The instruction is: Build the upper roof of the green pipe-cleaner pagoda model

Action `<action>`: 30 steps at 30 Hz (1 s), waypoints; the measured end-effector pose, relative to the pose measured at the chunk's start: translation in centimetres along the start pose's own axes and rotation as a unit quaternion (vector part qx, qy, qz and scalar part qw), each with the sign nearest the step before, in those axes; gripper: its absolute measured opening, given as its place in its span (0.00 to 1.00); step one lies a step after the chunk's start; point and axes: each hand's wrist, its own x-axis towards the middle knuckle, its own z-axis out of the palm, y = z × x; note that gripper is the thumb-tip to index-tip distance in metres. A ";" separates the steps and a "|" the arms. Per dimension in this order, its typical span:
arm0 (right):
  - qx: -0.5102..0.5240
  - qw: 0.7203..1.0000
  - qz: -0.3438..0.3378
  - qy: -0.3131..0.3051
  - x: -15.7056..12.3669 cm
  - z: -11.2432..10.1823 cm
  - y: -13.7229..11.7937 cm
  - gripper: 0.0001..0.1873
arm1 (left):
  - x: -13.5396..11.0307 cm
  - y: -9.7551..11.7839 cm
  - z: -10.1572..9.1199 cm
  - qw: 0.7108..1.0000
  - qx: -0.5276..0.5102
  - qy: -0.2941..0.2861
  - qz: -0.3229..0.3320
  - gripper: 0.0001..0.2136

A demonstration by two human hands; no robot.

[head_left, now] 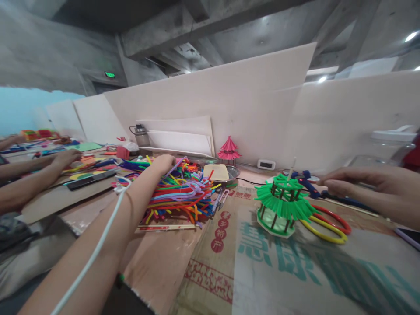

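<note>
My left hand reaches into a heap of coloured pipe cleaners; its fingers are buried among the strands, so what they grip is hidden. My right hand stretches in from the right with fingers extended and flat, hovering by a blue glue gun. Between the hands stands a small green pavilion model on a round base. Red and yellow pipe-cleaner loops lie beside it. A white cable runs along my left forearm.
Flattened cardboard covers the table. Small scissors, a metal dish, a red paper pavilion and a white partition stand behind. Another person's arms work at the left with a dark phone.
</note>
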 end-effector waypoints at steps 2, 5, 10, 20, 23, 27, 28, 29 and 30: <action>-0.002 1.000 -0.001 0.003 0.0 0.0 -0.4 0.29 | -0.4 -0.4 0.3 1.000 -0.006 0.024 -0.001 0.17; -0.002 1.000 0.009 -0.004 -0.1 0.2 -1.1 0.30 | -1.0 -0.7 0.6 0.998 -0.017 0.065 0.001 0.16; 0.017 0.999 0.038 -0.030 -0.3 0.3 -1.6 0.30 | -1.2 -1.0 1.2 0.994 -0.048 0.076 0.055 0.18; 0.059 0.998 -0.007 -0.018 -0.8 -0.6 -2.8 0.28 | -1.6 -0.6 -0.7 0.986 -0.071 0.151 0.018 0.17; 0.069 0.998 -0.004 0.000 -1.1 -1.0 -2.9 0.29 | -2.6 0.5 -3.4 0.965 -0.110 0.239 -0.024 0.21; 0.103 0.994 -0.017 0.026 -1.6 -1.0 -3.4 0.29 | -4.2 4.6 -7.5 0.907 -0.155 0.384 -0.077 0.21; 0.113 0.993 -0.026 0.036 -1.7 -1.0 -3.9 0.28 | -4.7 6.2 -8.5 0.890 -0.167 0.417 -0.076 0.21; 0.122 0.991 -0.038 0.049 -1.7 -1.1 -4.7 0.27 | -5.1 7.9 -9.5 0.866 -0.200 0.456 -0.054 0.20; 0.129 0.988 -0.054 0.062 -1.8 -1.3 -5.6 0.25 | -5.7 9.7 -10.4 0.847 -0.221 0.484 -0.013 0.20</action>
